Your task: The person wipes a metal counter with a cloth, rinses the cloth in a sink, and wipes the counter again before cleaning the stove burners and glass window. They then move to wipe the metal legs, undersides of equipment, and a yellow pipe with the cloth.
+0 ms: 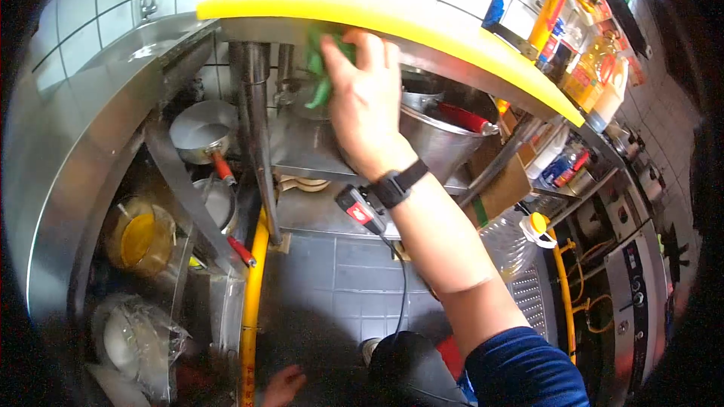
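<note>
My right hand (366,98) holds a crumpled green cloth (320,75) against the steel counter edge (441,60), just under a long yellow board (377,9). Its fingers are bent around the edge and the cloth. A dark watch (392,189) is on that wrist, and a blue sleeve covers the upper arm. Low in the view, over the dark floor, my left hand (284,386) hangs in shadow, its fingers loosely apart and nothing visible in them.
Pans (204,132) and a bowl of yellow contents (142,241) fill the left shelves. Under the counter stand a large steel pot (437,132) and a clear plastic jug (509,245). A black device (359,209) dangles on a cable. Stove (633,294) at right.
</note>
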